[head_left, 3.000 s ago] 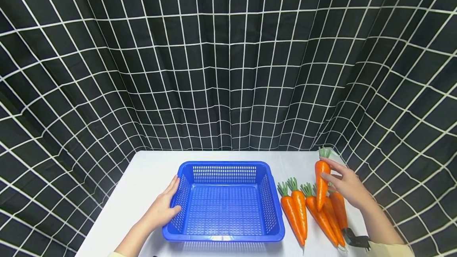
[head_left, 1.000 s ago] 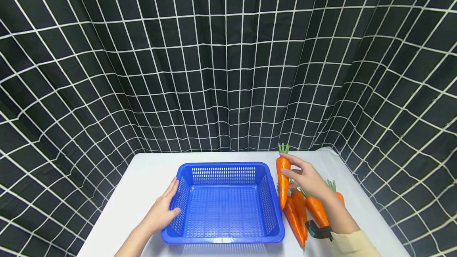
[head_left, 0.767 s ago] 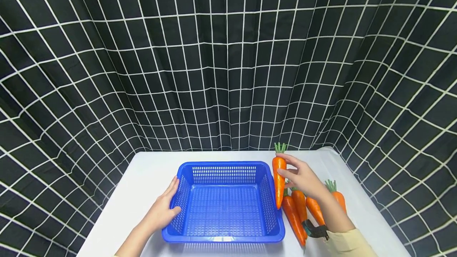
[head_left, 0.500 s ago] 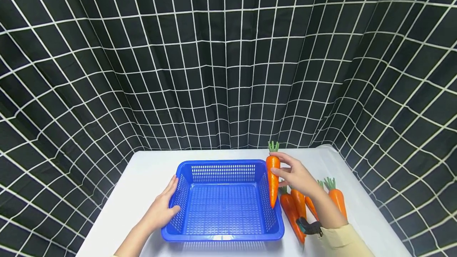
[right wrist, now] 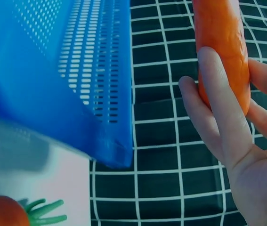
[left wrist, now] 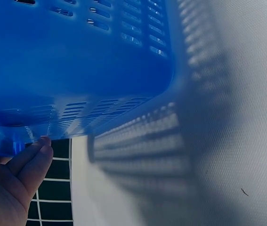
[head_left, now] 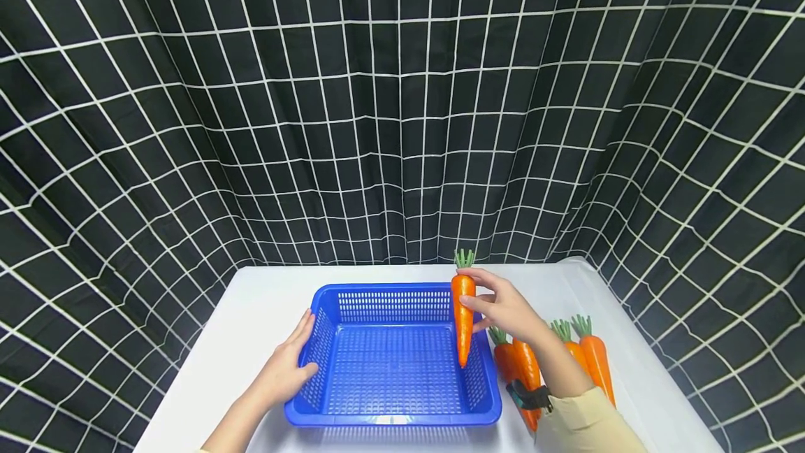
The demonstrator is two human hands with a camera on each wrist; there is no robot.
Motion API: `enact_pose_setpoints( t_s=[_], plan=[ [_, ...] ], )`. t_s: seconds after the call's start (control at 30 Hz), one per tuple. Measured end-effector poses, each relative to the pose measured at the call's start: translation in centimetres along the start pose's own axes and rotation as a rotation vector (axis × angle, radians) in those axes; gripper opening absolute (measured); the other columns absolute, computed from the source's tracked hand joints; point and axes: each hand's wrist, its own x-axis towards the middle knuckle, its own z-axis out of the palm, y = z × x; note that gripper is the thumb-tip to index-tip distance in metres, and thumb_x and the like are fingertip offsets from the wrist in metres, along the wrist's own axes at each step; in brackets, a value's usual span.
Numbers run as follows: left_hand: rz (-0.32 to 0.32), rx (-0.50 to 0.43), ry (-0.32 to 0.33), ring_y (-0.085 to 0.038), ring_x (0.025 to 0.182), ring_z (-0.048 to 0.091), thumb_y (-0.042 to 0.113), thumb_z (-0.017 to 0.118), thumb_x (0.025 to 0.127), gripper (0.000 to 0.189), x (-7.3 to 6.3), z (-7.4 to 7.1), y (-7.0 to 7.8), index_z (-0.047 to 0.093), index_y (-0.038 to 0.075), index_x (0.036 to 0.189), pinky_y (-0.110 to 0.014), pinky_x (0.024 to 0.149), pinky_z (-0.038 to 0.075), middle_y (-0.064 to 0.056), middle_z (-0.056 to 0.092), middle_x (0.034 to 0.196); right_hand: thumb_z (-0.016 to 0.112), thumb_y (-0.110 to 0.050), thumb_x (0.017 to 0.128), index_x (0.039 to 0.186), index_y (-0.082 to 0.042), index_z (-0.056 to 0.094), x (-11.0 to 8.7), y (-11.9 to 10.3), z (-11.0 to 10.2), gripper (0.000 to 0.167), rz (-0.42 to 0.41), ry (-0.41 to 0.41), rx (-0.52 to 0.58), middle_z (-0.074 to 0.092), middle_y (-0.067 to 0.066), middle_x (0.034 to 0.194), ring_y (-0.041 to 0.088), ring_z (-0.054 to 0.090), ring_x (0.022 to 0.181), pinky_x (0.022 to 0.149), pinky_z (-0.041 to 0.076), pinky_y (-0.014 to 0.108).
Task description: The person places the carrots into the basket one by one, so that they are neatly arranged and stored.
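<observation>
A blue plastic basket [head_left: 393,419] with slotted sides stands on the white table. My left hand [head_left: 283,369] holds its left rim, thumb over the top edge and fingers along the outer side; the left wrist view shows the fingers [left wrist: 35,172] at the outer wall. My right hand [head_left: 506,310] pinches an orange carrot [head_left: 463,317] near its green top, keeping it upright with the tip down. In the head view this carrot overlaps the right side of the basket. The right wrist view shows my thumb and fingers around the carrot [right wrist: 222,35].
Several more carrots lie right of the basket, among them one carrot [head_left: 597,362] at the far right and another [head_left: 508,365] close to the basket, partly hidden by my right forearm. A black wall cloth [head_left: 402,124] with white grid lines surrounds the white table [head_left: 264,299].
My right hand has lifted the carrot from the pile and carried it left, from above the other carrots to over the basket's right side. The left hand and basket have stayed in place.
</observation>
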Motion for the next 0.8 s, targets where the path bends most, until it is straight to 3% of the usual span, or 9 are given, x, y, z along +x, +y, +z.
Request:
enact_pose_setpoints(
  t_s=[0.2,0.4,0.8],
  plan=[
    [0.002,0.008,0.003,-0.039,0.151,0.025,0.009,0.067,0.081,0.091,0.1,0.0,0.1,0.021,0.001,0.159,-0.057,0.119,0.024,-0.010,0.011,0.169,0.068,-0.020,0.095,0.148,-0.014,0.048,0.7,0.2,0.7,0.058,0.001,-0.027,0.018,0.049,0.026,0.143,0.041,0.069,0.111,0.066,0.063,0.050],
    [0.022,0.012,0.018,-0.040,0.150,0.026,0.009,0.067,0.082,0.090,0.4,-0.1,0.3,0.022,0.001,0.159,-0.058,0.119,0.025,-0.010,0.011,0.169,0.068,-0.016,0.095,0.148,-0.011,0.047,1.5,0.1,1.4,0.057,-0.013,-0.042,0.051,0.048,0.028,0.141,0.038,0.071,0.104,0.067,0.062,0.052],
    [0.042,0.026,0.033,-0.041,0.149,0.029,0.009,0.069,0.080,0.091,0.1,0.2,-0.3,0.024,0.000,0.159,-0.059,0.117,0.027,-0.010,0.014,0.169,0.063,-0.011,0.097,0.149,-0.007,0.043,2.3,0.1,3.6,0.056,-0.061,-0.158,0.062,0.048,0.030,0.139,0.040,0.069,0.107,0.068,0.063,0.052]
  ],
)
